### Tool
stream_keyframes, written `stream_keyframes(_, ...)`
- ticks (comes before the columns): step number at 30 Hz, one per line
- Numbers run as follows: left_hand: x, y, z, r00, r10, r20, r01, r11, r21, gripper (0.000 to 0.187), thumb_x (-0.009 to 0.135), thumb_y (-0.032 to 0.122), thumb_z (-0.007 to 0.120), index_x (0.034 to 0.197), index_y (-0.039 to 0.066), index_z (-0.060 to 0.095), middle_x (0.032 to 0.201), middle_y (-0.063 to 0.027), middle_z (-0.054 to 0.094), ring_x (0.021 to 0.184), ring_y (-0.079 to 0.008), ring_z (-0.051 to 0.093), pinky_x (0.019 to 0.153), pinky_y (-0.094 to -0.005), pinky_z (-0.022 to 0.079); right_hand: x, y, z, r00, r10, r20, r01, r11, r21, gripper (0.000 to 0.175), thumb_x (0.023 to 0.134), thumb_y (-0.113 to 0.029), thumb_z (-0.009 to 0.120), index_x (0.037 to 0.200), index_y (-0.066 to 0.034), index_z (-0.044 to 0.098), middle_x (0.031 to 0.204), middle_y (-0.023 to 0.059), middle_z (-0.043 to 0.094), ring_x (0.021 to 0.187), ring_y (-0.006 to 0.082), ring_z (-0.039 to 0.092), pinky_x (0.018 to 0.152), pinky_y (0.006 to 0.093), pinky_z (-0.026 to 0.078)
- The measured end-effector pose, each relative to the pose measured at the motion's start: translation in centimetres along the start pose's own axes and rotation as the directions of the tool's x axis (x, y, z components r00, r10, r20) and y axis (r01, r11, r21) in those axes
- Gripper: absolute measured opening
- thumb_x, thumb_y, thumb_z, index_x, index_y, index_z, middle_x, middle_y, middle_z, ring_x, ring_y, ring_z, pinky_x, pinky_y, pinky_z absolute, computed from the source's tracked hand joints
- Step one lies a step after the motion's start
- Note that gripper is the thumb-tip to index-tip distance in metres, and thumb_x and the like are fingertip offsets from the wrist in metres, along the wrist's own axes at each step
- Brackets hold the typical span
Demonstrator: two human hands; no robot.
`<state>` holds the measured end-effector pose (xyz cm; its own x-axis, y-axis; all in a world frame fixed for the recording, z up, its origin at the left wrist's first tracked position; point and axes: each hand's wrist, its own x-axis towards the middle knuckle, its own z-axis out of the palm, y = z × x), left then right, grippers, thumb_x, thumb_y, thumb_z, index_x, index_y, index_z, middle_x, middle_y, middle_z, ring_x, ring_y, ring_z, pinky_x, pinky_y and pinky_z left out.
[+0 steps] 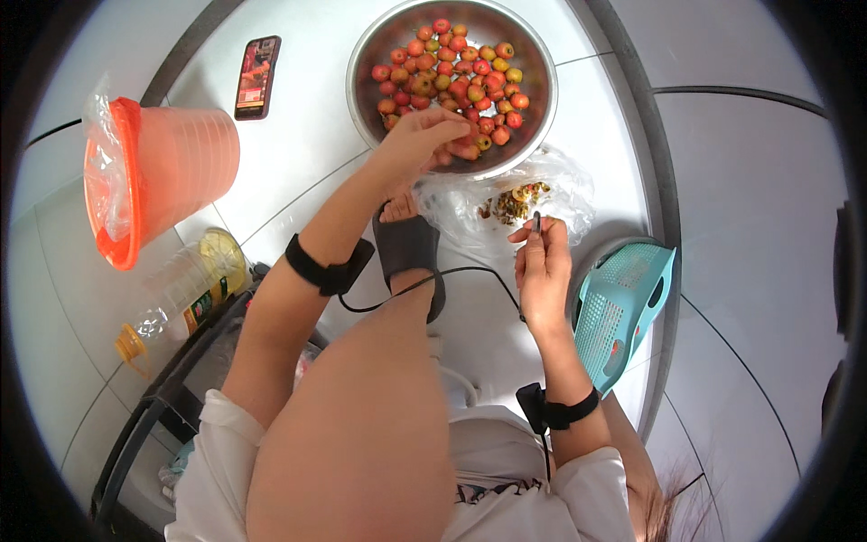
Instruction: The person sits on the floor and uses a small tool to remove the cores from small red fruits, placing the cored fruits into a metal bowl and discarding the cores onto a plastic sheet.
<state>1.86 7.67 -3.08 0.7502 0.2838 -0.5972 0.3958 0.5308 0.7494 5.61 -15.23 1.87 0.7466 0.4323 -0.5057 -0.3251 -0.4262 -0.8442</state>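
A wide stainless steel bowl [359, 101] on the tiled floor holds many small red and yellow-green fruits [443, 68], which look like hawthorn berries. Over its near edge reaches my left hand [427, 139], blurred, with the fingers bent among the fruits; whether it grips one cannot be told. My right hand [542, 261] holds a small metal tool [537, 222] upright between thumb and fingers; its lower part is hidden in the hand. Just beyond that hand, a clear plastic bag [460, 203] lies spread on the floor with brownish fruit scraps [515, 203] on it.
An orange bucket [183, 156] with a plastic bag over its rim stands at left, near a phone [257, 78] with its screen lit. Below it is a clear plastic bottle [183, 291]. A turquoise perforated basket [620, 311] leans at right. A black cable [467, 269] crosses my foot.
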Motion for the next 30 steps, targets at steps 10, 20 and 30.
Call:
stream_keyframes(10, -3.9, 1.3, 4.8, 0.935, -0.052, 0.352, 0.001, 0.99, 0.143, 0.018, 0.094, 0.02, 0.056, 0.1, 0.004, 0.06, 0.091, -0.0019, 0.063, 0.078, -0.0082, 0.057, 0.071, -0.0221, 0.045, 0.2, -4.7, -0.5, 0.989, -0.14, -0.037, 0.133, 0.978, -0.158, 0.011, 0.089, -0.006, 0.062, 0.091, -0.0009, 0.053, 0.071, -0.0001, 0.054, 0.063, 0.004, 0.041, 0.056, 0.0203, 0.038)
stream_keyframes(20, -5.4, -0.4, 6.4, 0.931, -0.017, 0.365, -0.134, 0.913, 0.385, 0.019, 0.096, 0.019, 0.051, 0.102, 0.002, 0.052, 0.087, -0.0071, 0.061, 0.074, -0.0117, 0.054, 0.067, -0.0261, 0.045, 0.8, -4.0, -1.5, 0.987, -0.1, 0.122, 0.14, 0.915, -0.378, 0.011, 0.088, -0.008, 0.06, 0.089, 0.0014, 0.056, 0.06, 0.012, 0.058, 0.047, 0.0135, 0.05, 0.048, 0.0306, 0.043)
stream_keyframes(30, -6.2, -1.1, 7.9, 0.911, 0.242, 0.333, -0.38, 0.805, 0.456, 0.018, 0.09, 0.014, 0.058, 0.1, 0.0, 0.055, 0.082, -0.0128, 0.063, 0.072, -0.0204, 0.059, 0.066, -0.0318, 0.047, 0.2, -2.4, -0.6, 0.971, -0.235, -0.04, 0.203, 0.904, -0.375, 0.017, 0.082, -0.008, 0.06, 0.072, 0.002, 0.051, 0.052, 0.0139, 0.047, 0.045, 0.0147, 0.045, 0.048, 0.0304, 0.042)
